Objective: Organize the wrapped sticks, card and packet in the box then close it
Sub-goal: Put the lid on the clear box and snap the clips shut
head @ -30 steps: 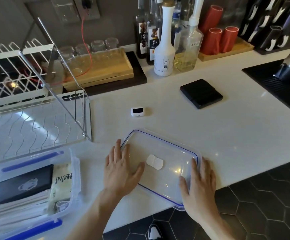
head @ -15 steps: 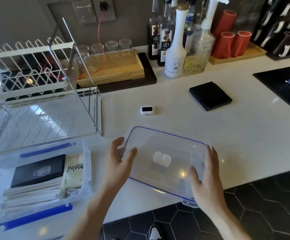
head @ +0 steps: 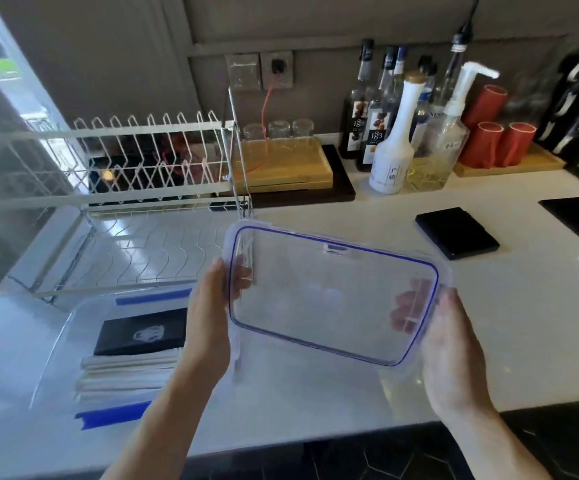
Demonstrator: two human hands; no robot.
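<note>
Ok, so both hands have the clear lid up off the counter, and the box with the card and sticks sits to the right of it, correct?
Not quite. In the head view the left hand and right hand do hold the lid up, but the box with the card and sticks sits to its left.

A wire dish rack point(head: 149, 188) stands at ten o'clock on the white counter point(head: 523, 323). At twelve, glasses point(head: 279, 129) sit on a wooden tray point(head: 281, 168); bottles point(head: 393, 147) and red cups point(head: 499, 140) at one; a black pad point(head: 456, 232) at two
</note>
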